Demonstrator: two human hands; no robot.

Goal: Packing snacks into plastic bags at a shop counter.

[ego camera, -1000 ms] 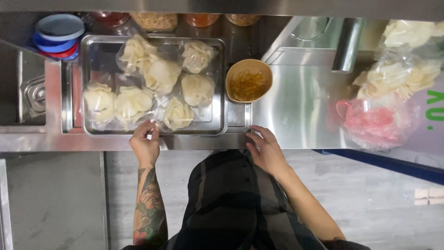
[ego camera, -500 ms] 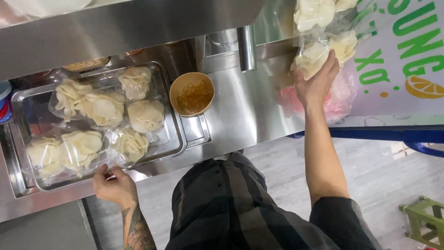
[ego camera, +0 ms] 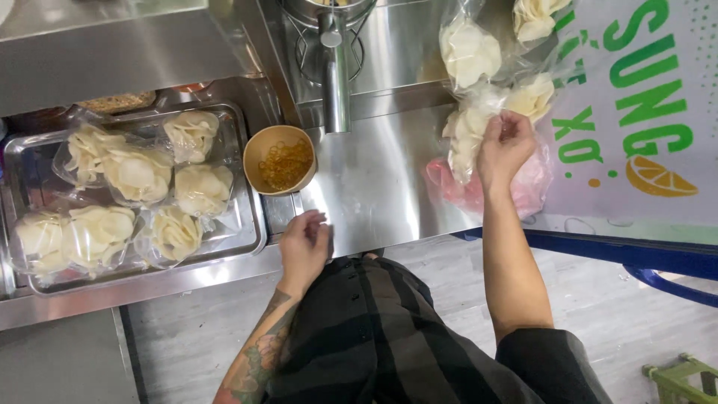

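Tray [ego camera: 254, 224] on the steel counter [ego camera: 374, 187] already holds about seven clear bags of pale crackers [ego camera: 138, 173]. More bags [ego camera: 471, 56] remain in the pile at the right edge. Right hand [ego camera: 505, 146] is closed on one bag there, not yet lifted over. Left hand [ego camera: 305, 243] is loosely curled and empty at the counter edge beside the paper bowl [ego camera: 281, 158]. Versus half a second ago: left hand has left the tray rim and shifted toward the bowl; right hand stays at the pile.
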